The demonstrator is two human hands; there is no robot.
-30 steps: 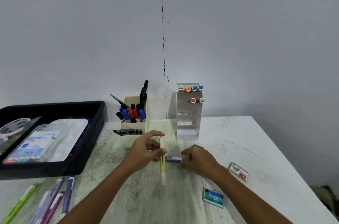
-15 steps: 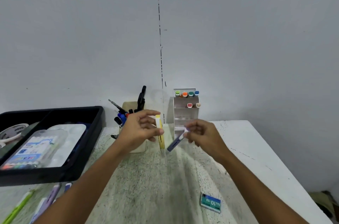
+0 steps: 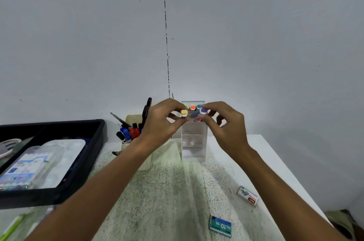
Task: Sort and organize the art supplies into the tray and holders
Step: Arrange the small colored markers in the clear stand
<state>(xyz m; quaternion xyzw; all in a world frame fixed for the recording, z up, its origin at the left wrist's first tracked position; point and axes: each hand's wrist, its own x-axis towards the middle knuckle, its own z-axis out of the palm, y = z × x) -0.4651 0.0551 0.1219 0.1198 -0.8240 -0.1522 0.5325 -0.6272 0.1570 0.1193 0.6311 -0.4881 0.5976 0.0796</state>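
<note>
Head view. We see both hands raised in front of the clear acrylic tiered marker holder (image 3: 194, 145), which stands near the far edge of the white speckled table (image 3: 177, 191). The left hand (image 3: 159, 122) pinches a yellow-capped marker (image 3: 184, 113) w/ fingers curled round it; only the cap end shows, the barrel is hidden behind the fingers. The right hand (image 3: 223, 124) pinches a purple-capped marker (image 3: 202, 111), again mostly covered by fingertips. Both caps sit just in front of the holder's upper tiers, so we cannot tell whether either tip touches it. Behind the hands, orange (image 3: 192, 107) and teal (image 3: 199, 106) caps show in the top row; others are occluded.

Left of the holder, a cream pen cup (image 3: 136, 120) w/ black, blue and red markers is partly hidden by the left wrist. The black plastic tray (image 3: 92, 154) at the table's left edge is cut off by the frame; contents incl. a clear packet, label unreadable. Near the right edge lie a green staple box (image 3: 220, 226) and a small white-red box (image 3: 247, 195). At the front left corner, a green pen (image 3: 11, 229) is cropped and blurred.
</note>
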